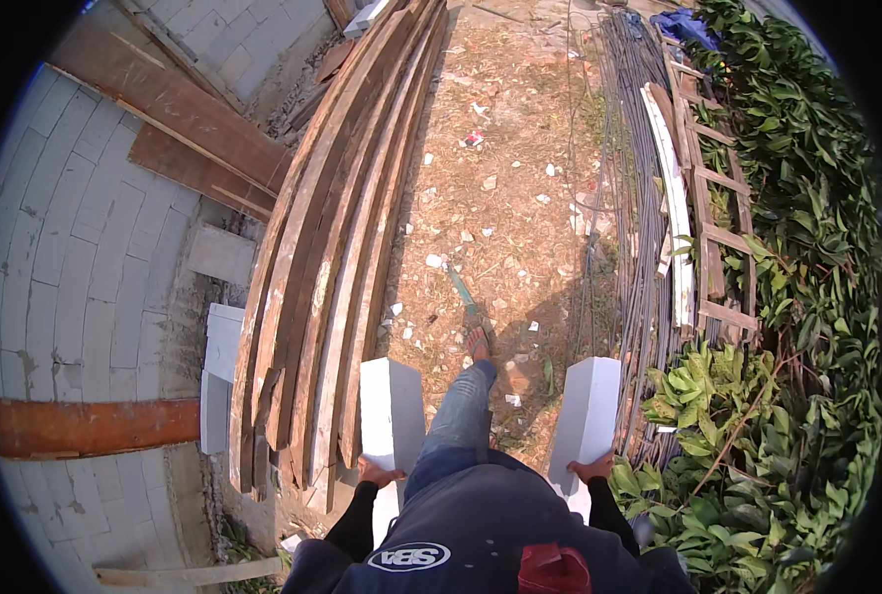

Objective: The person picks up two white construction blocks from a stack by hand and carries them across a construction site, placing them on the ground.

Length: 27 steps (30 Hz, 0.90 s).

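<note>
In my left hand (380,472) is a long pale-grey building block (392,411), held at my left side with its far end pointing ahead. My fingers are closed at its side, and part of the grip is hidden. A matching block (588,411) hangs at my right side, gripped by my right hand (591,468). Both blocks are off the ground, one on each side of my legs. My jeans-clad leg (453,421) is stretched forward between them, its foot (478,344) on the dirt.
Long wooden beams (347,218) are stacked on the left, near a grey block wall (75,238) with brown boards (189,94). Thin metal rods (639,178), a wooden ladder (723,233) and leafy bushes (807,218) line the right. Rubble dots the dirt path (505,148).
</note>
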{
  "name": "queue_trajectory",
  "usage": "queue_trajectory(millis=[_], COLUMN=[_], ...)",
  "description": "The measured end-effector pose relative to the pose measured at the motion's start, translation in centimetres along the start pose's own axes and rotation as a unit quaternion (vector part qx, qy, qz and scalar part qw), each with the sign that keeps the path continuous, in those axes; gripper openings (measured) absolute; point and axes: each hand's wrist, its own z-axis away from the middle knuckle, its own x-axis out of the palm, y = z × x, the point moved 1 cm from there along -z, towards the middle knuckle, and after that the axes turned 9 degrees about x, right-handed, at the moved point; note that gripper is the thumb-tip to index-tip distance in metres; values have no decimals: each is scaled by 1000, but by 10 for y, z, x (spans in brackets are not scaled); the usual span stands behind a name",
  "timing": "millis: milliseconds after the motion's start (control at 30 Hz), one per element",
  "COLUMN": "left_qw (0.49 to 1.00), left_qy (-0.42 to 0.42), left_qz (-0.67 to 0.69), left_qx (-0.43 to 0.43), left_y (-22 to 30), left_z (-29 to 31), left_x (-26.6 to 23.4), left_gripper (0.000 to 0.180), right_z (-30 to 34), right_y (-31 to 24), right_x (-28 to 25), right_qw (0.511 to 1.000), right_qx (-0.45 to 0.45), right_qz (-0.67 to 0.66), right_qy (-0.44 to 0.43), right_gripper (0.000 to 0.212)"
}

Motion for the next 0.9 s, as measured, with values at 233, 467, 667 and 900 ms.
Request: queue_trajectory(millis=[233, 467, 667, 900], left_qw=[1000, 999, 999, 998], left_qy=[-8, -25, -10, -8], left_qz=[-15, -1, -5, -17], left_qx=[24, -30, -48, -65], left_y=[169, 352, 460, 625], left_z=[-150, -254, -348, -438], left_x=[-129, -286, -377, -499], left_gripper=[113, 131, 128, 128], right_z=[-77, -146, -241, -347], right_y=[-163, -338, -495, -659], right_x=[-76, -172, -232, -324], right_qw=[997, 999, 1000, 999], right_qx=[-36, 3, 12, 30], right_qz=[-63, -45, -20, -30], right_qy=[26, -14, -10, 7], right_gripper=[130, 118, 115, 111])
